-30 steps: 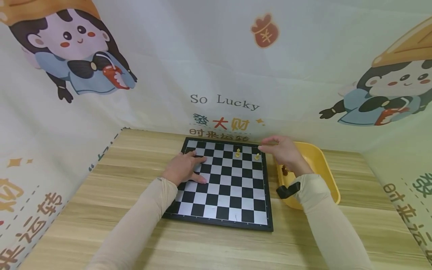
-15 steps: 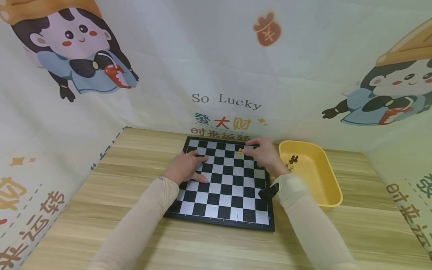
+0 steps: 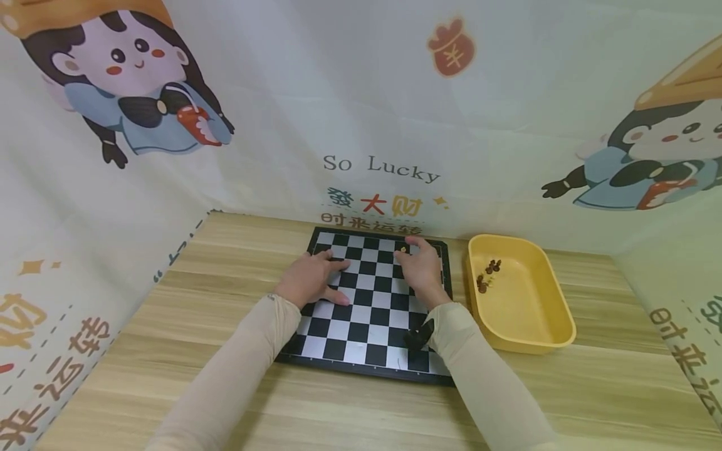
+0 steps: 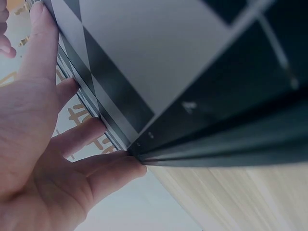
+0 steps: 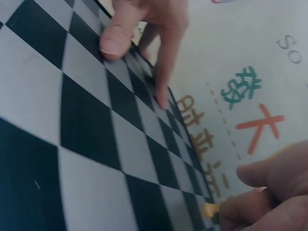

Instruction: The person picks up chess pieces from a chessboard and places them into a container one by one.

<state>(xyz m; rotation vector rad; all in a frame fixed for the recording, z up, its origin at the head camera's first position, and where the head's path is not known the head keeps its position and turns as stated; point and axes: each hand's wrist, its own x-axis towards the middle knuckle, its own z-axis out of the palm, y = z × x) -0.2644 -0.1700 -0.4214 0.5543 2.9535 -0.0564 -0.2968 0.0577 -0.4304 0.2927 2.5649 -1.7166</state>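
Observation:
A black-and-white chessboard (image 3: 361, 313) lies on the wooden table. My left hand (image 3: 309, 275) rests spread at its left edge; in the left wrist view its fingertips (image 4: 134, 163) touch the frame. Near the far right corner is my right hand (image 3: 420, 266), its thumb right in front of a yellow chess piece (image 3: 403, 249). In the right wrist view, that yellow piece (image 5: 211, 209) shows beside the curled fingers of the right hand (image 5: 274, 197), with one fingertip standing apart from it. The base of the piece is hidden from the head view.
Right of the board stands a yellow plastic bin (image 3: 521, 294) holding several dark brown and yellow chess pieces (image 3: 486, 275). A printed cloth wall (image 3: 366, 113) rises close behind the board. Bare wood (image 3: 225, 269) shows left of the board.
My right hand has moved left from beside the bin to the yellow piece on the far side of the board, uncovering the bin. My left hand has stayed put.

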